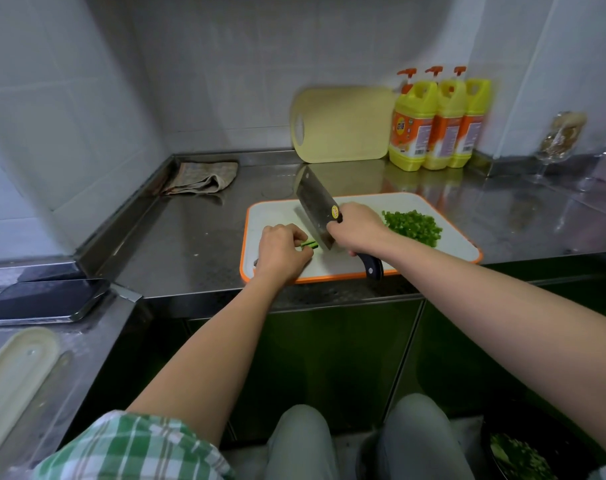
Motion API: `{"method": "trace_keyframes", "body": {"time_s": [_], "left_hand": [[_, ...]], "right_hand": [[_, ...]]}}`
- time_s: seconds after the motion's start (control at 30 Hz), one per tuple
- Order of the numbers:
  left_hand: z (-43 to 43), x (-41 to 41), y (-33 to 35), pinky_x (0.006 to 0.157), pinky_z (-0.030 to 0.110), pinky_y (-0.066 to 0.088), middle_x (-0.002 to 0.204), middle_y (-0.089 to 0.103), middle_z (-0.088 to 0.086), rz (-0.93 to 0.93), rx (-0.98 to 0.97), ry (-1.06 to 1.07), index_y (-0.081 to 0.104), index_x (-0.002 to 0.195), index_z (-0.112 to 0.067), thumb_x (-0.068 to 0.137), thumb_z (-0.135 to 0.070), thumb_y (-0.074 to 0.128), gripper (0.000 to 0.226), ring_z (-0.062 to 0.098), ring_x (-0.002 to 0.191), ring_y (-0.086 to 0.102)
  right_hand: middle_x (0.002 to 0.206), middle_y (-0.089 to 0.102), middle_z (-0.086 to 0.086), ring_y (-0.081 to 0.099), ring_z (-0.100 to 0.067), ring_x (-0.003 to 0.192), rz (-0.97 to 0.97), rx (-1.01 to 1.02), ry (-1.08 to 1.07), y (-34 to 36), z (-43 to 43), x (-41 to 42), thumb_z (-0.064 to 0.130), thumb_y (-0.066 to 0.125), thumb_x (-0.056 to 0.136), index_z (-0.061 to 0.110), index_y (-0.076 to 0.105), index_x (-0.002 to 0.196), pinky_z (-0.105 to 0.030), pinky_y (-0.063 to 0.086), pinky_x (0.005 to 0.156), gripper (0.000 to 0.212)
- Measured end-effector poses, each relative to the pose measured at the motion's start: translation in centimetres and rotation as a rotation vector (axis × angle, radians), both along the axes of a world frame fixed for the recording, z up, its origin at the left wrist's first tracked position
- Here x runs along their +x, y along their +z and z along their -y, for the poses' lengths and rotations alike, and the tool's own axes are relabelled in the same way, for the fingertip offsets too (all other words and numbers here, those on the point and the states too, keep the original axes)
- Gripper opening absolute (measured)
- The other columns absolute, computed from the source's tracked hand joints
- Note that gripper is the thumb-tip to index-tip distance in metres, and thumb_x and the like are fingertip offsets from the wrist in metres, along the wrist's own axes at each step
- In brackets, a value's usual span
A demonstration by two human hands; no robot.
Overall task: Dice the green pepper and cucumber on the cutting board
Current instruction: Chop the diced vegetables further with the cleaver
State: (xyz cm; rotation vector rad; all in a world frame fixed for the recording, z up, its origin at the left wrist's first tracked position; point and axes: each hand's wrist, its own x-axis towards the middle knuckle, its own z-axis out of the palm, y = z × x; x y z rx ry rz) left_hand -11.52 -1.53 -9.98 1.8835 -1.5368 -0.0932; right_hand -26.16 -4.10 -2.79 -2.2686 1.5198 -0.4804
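Checked sleeve (132, 448) at lower left; both bare arms reach to the cutting board (277, 211).
Left hand (282, 252) pinches a green strip (310, 244) with curled fingers at centre; right hand (358, 230) grips the cleaver (315, 206); green dice (414, 226) lie at right.

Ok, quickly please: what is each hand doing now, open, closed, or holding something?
Left hand: curled, holding the green strips on the cutting board.
Right hand: closed around the knife.
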Motion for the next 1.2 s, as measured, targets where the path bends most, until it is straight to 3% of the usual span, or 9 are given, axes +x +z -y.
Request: {"method": "trace_keyframes", "body": {"time_s": [0.17,0.3,0.4,0.5,0.6,0.7,0.83,0.93,1.2], "left_hand": [[0.0,0.0,0.0,0.086,0.039,0.051,0.096,0.07,0.004,-0.015,0.0,-0.002,0.073,0.099,-0.014,0.077,-0.021,0.069,0.024,0.021,0.099,0.057],[-0.2,-0.1,0.2,0.086,0.037,0.049,0.096,0.071,0.003,-0.019,-0.005,-0.001,0.074,0.101,-0.014,0.077,-0.02,0.068,0.025,0.022,0.101,0.055],[-0.1,0.1,-0.1,0.087,0.038,0.051,0.096,0.072,0.002,-0.034,-0.008,-0.014,0.074,0.101,-0.014,0.076,-0.019,0.068,0.027,0.022,0.102,0.058],[-0.2,0.2,-0.1,0.088,0.035,0.05,0.095,0.071,0.0,-0.06,-0.006,-0.009,0.072,0.105,-0.014,0.077,-0.018,0.068,0.028,0.021,0.103,0.058],[-0.4,0.4,0.0,0.081,0.029,0.045,0.089,0.066,-0.005,-0.097,-0.016,-0.008,0.067,0.112,-0.015,0.079,-0.015,0.068,0.033,0.02,0.1,0.057],[-0.5,0.4,0.1,0.076,0.025,0.041,0.087,0.064,-0.007,-0.116,-0.023,-0.008,0.065,0.112,-0.015,0.079,-0.013,0.066,0.034,0.02,0.098,0.057],[-0.6,0.3,0.0,0.077,0.029,0.046,0.086,0.064,-0.007,-0.109,-0.04,-0.01,0.066,0.11,-0.015,0.078,-0.013,0.068,0.032,0.02,0.097,0.058],[-0.5,0.4,0.0,0.082,0.033,0.051,0.085,0.064,-0.007,-0.103,-0.04,-0.019,0.067,0.109,-0.015,0.078,-0.013,0.069,0.031,0.02,0.097,0.059],[-0.3,0.5,-0.2,0.082,0.034,0.049,0.085,0.064,-0.006,-0.107,-0.049,-0.026,0.066,0.109,-0.015,0.079,-0.013,0.069,0.031,0.021,0.097,0.059]], "right_hand": [[0.058,0.056,-0.011,0.054,-0.022,0.045,-0.18,0.112,0.058,1.5,-0.9,0.3,0.011,0.043,0.092,0.006,0.05,0.077,-0.022,0.04,0.046,0.017],[0.059,0.057,-0.011,0.054,-0.022,0.044,-0.2,0.089,0.043,1.2,-0.8,1.2,0.013,0.045,0.093,0.005,0.051,0.075,-0.023,0.044,0.048,0.02],[0.061,0.059,-0.008,0.057,-0.021,0.045,-0.176,0.025,0.018,0.0,-0.7,1.5,0.013,0.047,0.091,0.008,0.054,0.076,-0.024,0.045,0.048,0.017],[0.063,0.057,-0.007,0.059,-0.021,0.047,-0.082,-0.021,-0.002,-0.8,-0.7,1.1,0.017,0.047,0.093,0.012,0.046,0.071,-0.026,0.047,0.052,0.023],[0.065,0.056,-0.008,0.059,-0.021,0.046,-0.019,-0.008,0.001,0.0,-0.6,0.4,0.019,0.045,0.094,0.009,0.051,0.08,-0.026,0.046,0.053,0.018],[0.064,0.058,-0.011,0.057,-0.022,0.046,-0.075,0.077,0.045,1.0,-0.9,0.2,0.017,0.044,0.094,0.004,0.054,0.088,-0.024,0.044,0.049,0.017],[0.057,0.055,-0.011,0.054,-0.022,0.045,-0.174,0.107,0.064,1.2,-1.7,0.7,0.011,0.044,0.094,0.005,0.05,0.075,-0.023,0.041,0.046,0.021],[0.064,0.058,-0.012,0.057,-0.023,0.047,-0.185,0.082,0.04,0.7,-1.5,1.2,0.01,0.047,0.092,0.004,0.054,0.081,-0.025,0.047,0.048,0.014],[0.063,0.057,-0.008,0.059,-0.023,0.049,-0.011,-0.01,0.016,-0.3,-0.9,0.6,0.019,0.044,0.095,0.009,0.051,0.08,-0.031,0.052,0.059,0.02]]}}
